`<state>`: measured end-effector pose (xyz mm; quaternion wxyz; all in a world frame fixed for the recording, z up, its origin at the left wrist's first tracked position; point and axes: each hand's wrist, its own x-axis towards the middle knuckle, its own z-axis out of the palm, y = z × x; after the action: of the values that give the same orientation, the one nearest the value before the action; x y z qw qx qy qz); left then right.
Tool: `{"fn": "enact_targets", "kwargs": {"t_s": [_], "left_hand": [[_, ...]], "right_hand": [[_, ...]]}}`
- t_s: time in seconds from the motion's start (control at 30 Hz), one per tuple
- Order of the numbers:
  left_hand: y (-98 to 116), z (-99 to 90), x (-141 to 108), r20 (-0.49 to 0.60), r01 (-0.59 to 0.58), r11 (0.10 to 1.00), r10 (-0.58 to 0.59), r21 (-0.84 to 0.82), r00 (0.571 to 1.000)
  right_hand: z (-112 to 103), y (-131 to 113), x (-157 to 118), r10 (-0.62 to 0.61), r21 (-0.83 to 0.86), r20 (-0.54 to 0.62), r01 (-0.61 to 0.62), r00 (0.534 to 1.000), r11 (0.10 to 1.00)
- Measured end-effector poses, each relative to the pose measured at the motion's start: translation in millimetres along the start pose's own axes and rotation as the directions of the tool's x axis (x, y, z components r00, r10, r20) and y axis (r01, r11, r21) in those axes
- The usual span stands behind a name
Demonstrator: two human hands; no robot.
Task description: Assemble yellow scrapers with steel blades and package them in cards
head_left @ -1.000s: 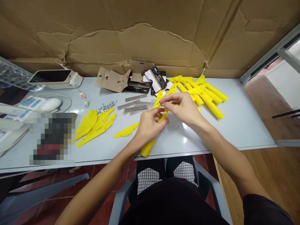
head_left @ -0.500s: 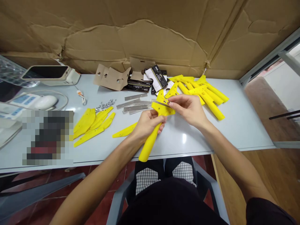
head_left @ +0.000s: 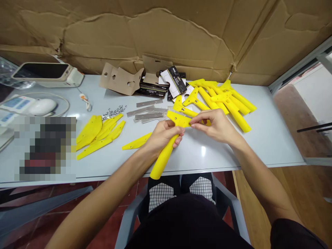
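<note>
My left hand [head_left: 166,136] is closed around a yellow plastic scraper [head_left: 164,157] just below its wide head, the handle pointing down toward me. At the right end of that head, my right hand [head_left: 211,123] pinches with thumb and forefinger. A thin grey blade edge shows along the head's upper side and runs to these fingertips, which cover its end. Behind the head lie loose metal blades [head_left: 150,114]. Further yellow scraper handles [head_left: 228,100] are piled to the right. Flat yellow pieces with holes [head_left: 98,133] lie to the left, beside small screws [head_left: 114,112].
Along the back stand an opened cardboard box [head_left: 120,81] and black-and-white packets [head_left: 173,81], against a cardboard wall [head_left: 145,34]. A phone [head_left: 41,71], a white mouse [head_left: 43,106] and a cable are at the left. A single yellow piece [head_left: 136,141] lies near my left wrist.
The scraper head has turned, and the blade, seen across its face before, now shows only as a thin edge. My right fingers have shifted down to the head's right end.
</note>
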<state>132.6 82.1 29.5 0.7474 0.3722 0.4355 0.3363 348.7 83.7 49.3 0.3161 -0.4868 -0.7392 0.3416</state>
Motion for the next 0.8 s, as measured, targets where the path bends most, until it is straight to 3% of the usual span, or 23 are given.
{"fn": "enact_targets", "kwargs": {"t_s": [0.37,0.8], "left_hand": [[-0.5,-0.9,-0.5,0.0,-0.002,1.0,0.002,-0.005,1.0],[0.0,0.5,-1.4,0.017,0.017,1.0,-0.016,-0.019,1.0]], "right_hand": [[7.8,-2.4,-1.1,-0.155,-0.078,-0.051,0.15,0.987,0.986],[-1.5,-5.3,1.1,-0.027,-0.022,0.029,0.028,0.999,0.999]]}}
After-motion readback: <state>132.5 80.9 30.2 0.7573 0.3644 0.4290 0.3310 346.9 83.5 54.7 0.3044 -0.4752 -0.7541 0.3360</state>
